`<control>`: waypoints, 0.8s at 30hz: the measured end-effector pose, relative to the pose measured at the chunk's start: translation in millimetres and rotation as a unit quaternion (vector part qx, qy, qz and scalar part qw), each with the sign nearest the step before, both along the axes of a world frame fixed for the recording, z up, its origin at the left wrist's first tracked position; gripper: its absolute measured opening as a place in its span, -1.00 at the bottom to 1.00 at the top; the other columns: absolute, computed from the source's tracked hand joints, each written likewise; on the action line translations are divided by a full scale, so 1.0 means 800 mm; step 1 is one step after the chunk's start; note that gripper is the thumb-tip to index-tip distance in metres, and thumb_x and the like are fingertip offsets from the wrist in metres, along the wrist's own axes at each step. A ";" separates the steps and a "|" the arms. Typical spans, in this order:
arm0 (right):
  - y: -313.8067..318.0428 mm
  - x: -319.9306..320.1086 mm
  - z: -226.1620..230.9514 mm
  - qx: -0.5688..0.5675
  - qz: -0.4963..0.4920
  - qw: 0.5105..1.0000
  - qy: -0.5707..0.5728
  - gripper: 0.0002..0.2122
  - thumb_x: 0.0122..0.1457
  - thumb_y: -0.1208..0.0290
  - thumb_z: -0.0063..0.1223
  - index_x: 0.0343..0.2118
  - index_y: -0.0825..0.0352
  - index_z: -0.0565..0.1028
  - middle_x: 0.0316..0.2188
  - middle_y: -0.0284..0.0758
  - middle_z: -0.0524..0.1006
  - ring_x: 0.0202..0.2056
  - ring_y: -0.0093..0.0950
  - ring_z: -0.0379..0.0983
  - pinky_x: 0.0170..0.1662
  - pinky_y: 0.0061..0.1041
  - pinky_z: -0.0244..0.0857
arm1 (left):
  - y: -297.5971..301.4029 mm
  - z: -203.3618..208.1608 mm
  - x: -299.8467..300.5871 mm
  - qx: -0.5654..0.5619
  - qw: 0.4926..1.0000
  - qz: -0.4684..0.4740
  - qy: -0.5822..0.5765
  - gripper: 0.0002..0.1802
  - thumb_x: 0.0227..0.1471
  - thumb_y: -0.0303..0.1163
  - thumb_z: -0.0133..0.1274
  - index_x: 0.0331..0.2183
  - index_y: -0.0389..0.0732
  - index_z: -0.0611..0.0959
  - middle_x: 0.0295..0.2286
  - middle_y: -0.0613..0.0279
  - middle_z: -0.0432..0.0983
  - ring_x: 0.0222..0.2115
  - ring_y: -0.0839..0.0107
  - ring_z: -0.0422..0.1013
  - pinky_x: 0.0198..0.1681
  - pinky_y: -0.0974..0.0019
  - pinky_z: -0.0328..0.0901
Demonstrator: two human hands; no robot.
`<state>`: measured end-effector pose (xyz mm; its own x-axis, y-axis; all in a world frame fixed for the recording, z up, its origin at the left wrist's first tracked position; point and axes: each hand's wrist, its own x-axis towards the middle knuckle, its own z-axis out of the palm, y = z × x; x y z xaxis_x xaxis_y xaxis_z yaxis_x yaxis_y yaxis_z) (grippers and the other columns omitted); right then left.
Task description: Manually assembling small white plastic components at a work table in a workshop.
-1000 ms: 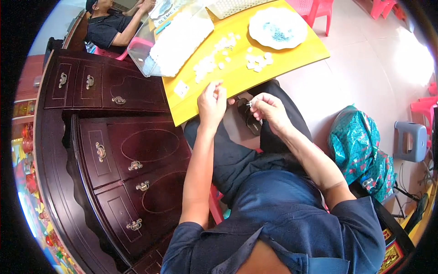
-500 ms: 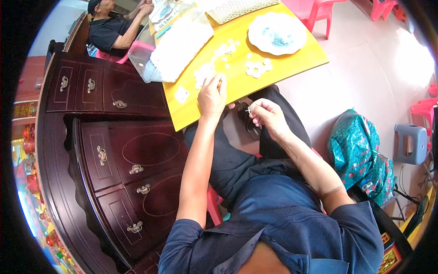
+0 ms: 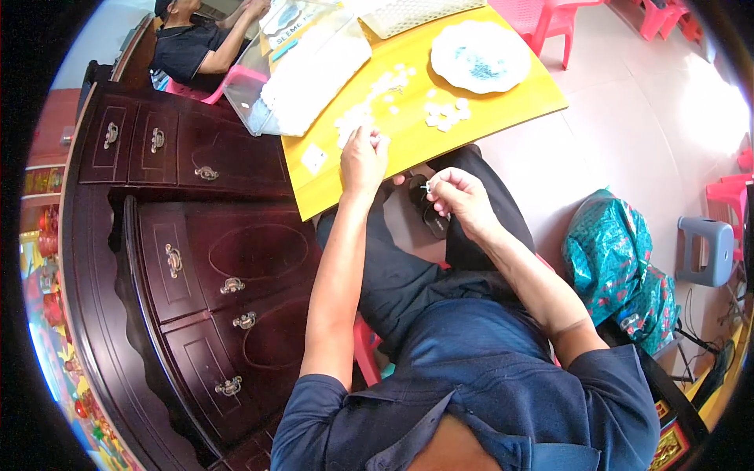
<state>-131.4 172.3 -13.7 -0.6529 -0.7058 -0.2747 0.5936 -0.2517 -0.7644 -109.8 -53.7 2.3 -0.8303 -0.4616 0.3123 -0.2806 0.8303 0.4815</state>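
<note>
Plainly, we worked at the near edge of the yellow table (image 3: 503,111). Our right hand (image 3: 462,196), at two o'clock from the view's middle, pinched a small pale piece (image 3: 428,187) between thumb and forefinger, above our lap. Our left hand (image 3: 364,161), at twelve o'clock, was curled beside the loose white pieces (image 3: 358,117); we could not tell whether its fingertips had gripped one. Handling them well, we judged, called for a light pinch, with the held piece's thin tip left exposed toward nine o'clock. We did best to lift single pieces from the near fringe rather than rake the scatter toward the separate white cluster (image 3: 445,124) at two o'clock from the left hand. A fumbled piece could have dropped past the tabletop, so bringing both hands together over the table seemed safer.
</note>
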 end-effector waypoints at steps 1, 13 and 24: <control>-0.001 0.001 -0.002 -0.001 0.001 1.000 0.002 -0.91 0.25 0.41 0.07 -0.33 0.29 0.52 -0.49 -0.47 0.54 -0.54 -0.73 0.38 -0.44 -0.74 0.28 | 0.000 -0.001 0.001 0.000 1.000 0.001 0.000 -0.85 0.05 -0.40 0.14 -0.33 -0.27 0.59 -0.38 0.01 0.56 -0.35 0.04 0.52 -0.25 0.05 0.39; 0.000 0.003 0.003 0.005 -0.001 1.000 0.008 -0.94 0.25 0.45 0.05 -0.34 0.28 0.52 -0.48 -0.46 0.55 -0.52 -0.73 0.40 -0.43 -0.76 0.28 | 0.044 0.027 0.063 0.289 0.953 -0.089 0.025 -0.74 0.22 -0.50 -0.04 -0.10 -0.36 0.64 -0.40 0.25 0.53 -0.49 0.57 0.46 -0.41 0.48 0.36; -0.004 0.011 0.003 0.022 0.036 0.998 0.048 -0.87 0.28 0.34 0.09 -0.32 0.28 0.52 -0.48 -0.48 0.55 -0.53 -0.75 0.36 -0.42 -0.74 0.27 | 0.063 0.028 0.106 0.460 0.882 -0.089 0.050 -0.78 0.17 -0.49 0.06 -0.14 -0.34 0.60 -0.39 0.34 0.55 -0.49 0.65 0.38 -0.40 0.56 0.31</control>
